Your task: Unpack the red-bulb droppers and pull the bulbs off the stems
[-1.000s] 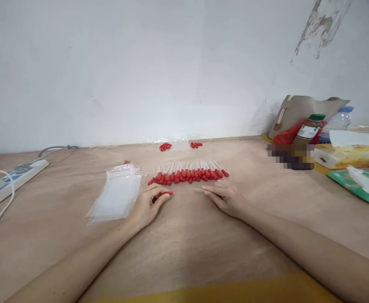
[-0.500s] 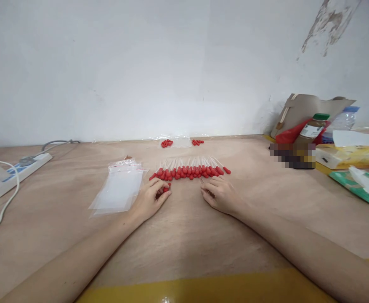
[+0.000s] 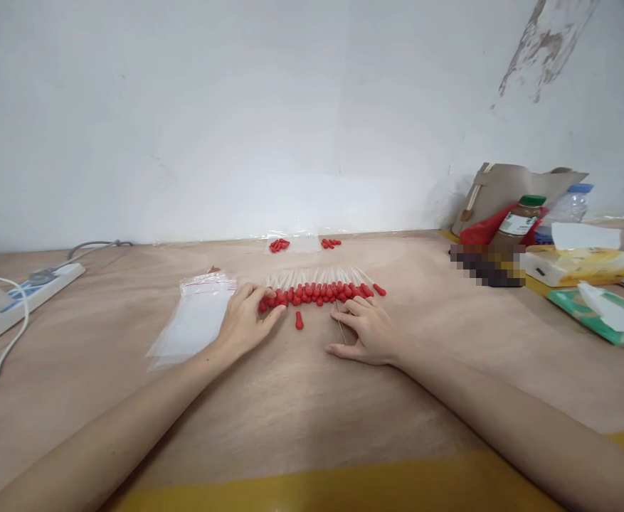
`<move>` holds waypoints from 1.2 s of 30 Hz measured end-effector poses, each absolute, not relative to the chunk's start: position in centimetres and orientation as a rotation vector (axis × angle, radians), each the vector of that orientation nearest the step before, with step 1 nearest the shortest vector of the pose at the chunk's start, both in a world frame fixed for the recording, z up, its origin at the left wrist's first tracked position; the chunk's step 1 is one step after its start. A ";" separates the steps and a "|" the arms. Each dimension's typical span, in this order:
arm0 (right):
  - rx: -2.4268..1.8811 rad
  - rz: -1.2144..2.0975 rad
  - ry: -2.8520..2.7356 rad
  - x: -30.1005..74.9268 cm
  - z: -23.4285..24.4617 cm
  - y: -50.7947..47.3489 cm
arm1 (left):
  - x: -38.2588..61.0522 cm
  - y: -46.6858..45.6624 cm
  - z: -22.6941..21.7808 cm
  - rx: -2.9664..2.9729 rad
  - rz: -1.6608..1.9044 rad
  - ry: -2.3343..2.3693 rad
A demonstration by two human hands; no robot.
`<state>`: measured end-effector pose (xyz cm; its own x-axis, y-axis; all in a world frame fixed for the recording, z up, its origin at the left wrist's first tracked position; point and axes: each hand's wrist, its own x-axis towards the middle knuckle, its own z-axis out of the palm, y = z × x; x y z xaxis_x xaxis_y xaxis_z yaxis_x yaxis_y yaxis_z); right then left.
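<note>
A row of droppers with red rubber bulbs (image 3: 316,291) lies in front of me, thin clear tubes pointing at the wall. At its left end is my left hand (image 3: 248,313), thumb and fingers apart, fingertips touching or just over the nearest bulbs. One loose red rubber bulb (image 3: 299,320) lies by itself between my hands. My right hand (image 3: 368,328) rests at the right part of the row. A thin dropper tube (image 3: 341,328) spans between its fingertips and thumb, without a visible bulb.
Clear zip bags (image 3: 194,320) lie left of my left hand. Small piles of red bulbs (image 3: 278,245) sit by a clear plastic bag (image 3: 302,243) near the wall. A power strip (image 3: 39,291) is at left; a bottle (image 3: 522,220) and tissue packs (image 3: 583,267) are at right.
My left hand has let go of the red bulb, which now lies on the table, and has moved onto the row. My right thumb has spread away from the fingers, exposing the thin tube.
</note>
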<state>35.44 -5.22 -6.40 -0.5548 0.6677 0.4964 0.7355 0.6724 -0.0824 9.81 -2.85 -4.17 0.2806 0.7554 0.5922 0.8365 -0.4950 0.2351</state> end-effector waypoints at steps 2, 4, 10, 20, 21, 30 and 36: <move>-1.097 -0.176 -2.403 35.4 -6.3 -5.3 | 10.0 -1.9 -3.8 -2.358 -0.882 -1.547; -1.104 -0.163 -2.408 35.4 -6.2 -5.3 | 10.2 -1.0 -3.7 -2.309 -0.803 -1.575; -1.109 -0.135 -2.370 35.5 -6.2 -5.4 | 10.6 -0.6 -4.3 -2.225 -0.902 -1.520; -0.972 -0.195 -1.963 35.7 -6.8 -4.9 | 8.7 -5.5 -5.0 -2.477 -1.182 -1.149; -0.962 -0.209 -1.975 35.8 -6.7 -5.0 | 8.7 -5.6 -5.2 -2.513 -1.151 -1.140; -0.864 -0.253 -2.249 35.0 -5.6 -5.9 | 8.9 -5.3 -5.8 -2.648 -1.105 -1.077; -0.904 -0.234 -2.253 34.2 -6.6 -6.3 | 9.0 -5.6 -5.7 -2.757 -1.155 -1.025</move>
<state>34.25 -6.33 -6.61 -0.5211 0.5414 0.6598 0.6656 0.7417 -0.0830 8.98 -5.57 -5.72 0.5227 0.5727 0.6315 0.5592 -0.7895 0.2531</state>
